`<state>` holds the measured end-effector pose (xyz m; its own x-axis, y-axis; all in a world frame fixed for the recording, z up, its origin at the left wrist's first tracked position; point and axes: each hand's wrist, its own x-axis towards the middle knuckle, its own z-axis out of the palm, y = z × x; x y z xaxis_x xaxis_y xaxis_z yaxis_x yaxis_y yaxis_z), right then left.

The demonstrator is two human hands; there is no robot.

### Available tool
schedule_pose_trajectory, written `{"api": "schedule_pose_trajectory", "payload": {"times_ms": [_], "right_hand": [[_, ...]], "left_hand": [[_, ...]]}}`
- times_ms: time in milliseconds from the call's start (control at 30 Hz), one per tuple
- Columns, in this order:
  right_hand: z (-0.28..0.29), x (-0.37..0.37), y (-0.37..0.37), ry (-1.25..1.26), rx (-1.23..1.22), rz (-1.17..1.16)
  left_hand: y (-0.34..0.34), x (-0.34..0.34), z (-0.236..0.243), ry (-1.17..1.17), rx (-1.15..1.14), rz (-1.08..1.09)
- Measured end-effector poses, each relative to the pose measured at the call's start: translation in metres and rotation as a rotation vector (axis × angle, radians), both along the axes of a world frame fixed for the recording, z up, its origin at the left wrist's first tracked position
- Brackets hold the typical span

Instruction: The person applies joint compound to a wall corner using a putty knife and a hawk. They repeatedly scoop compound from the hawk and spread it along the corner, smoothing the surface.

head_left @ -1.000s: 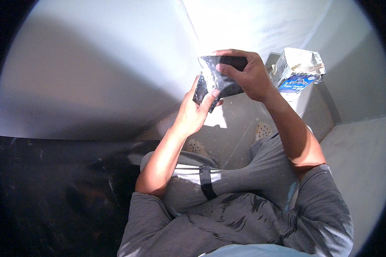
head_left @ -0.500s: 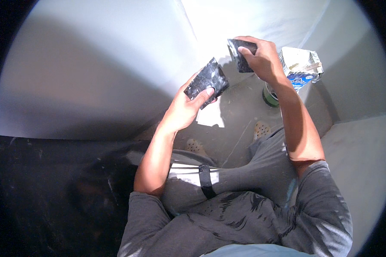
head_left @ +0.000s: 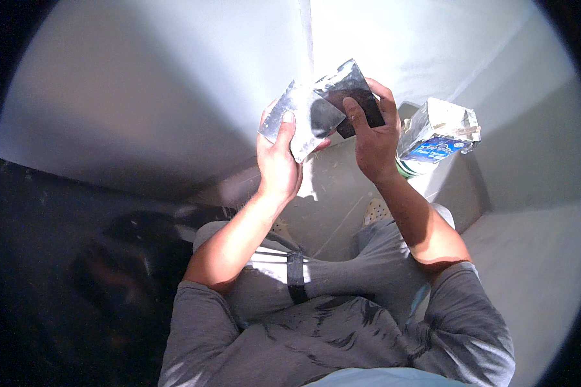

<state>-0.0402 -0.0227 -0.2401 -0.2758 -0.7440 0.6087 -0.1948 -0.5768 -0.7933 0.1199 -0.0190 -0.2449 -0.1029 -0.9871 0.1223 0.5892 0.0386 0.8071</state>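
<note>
My left hand is closed around a flat, four-sided putty spreader, thumb on its face. The blade is dark but catches glare and looks whitish over much of its surface. In my right hand is a second, darker putty spreader, with pale smears along its upper part. My right thumb presses on its face while the fingers wrap behind. The two blades meet or overlap in front of me, the left one's right corner lying across the right one's lower left side. Whether they actually touch is hard to tell.
A torn-topped white and blue carton stands at the right, above a green and white container. Pale walls meet in a corner ahead. A dark surface lies at the left; my shoes are on the grey floor.
My hands have come together: the right moved down and slightly left, bringing its spreader against or over the left one. The left blade has tilted and now reflects light. The view shifted slightly.
</note>
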Motion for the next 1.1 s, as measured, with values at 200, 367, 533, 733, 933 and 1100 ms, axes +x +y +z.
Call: {"api": "schedule_pose_trajectory", "payload": {"times_ms": [200, 367, 533, 733, 933, 1100], "right_hand": [[0.005, 0.003, 0.003, -0.168, 0.076, 0.136], [0.005, 0.009, 0.001, -0.221, 0.115, 0.142], [0.007, 0.017, 0.004, -0.264, 0.115, 0.098], [0.005, 0.011, 0.006, -0.158, 0.240, 0.151], [0.020, -0.004, 0.004, -0.062, 0.294, 0.206], [0.037, -0.014, 0.005, 0.085, 0.351, 0.231]], "left_hand": [[0.004, -0.001, 0.002, 0.048, 0.055, 0.023], [0.008, -0.002, 0.004, 0.085, 0.092, 0.006], [0.014, -0.008, 0.010, 0.157, 0.135, 0.053], [0.005, -0.003, 0.000, 0.197, 0.125, -0.029], [0.002, -0.005, 0.016, 0.099, 0.137, -0.046], [0.000, -0.008, 0.024, 0.052, 0.118, -0.042]]}}
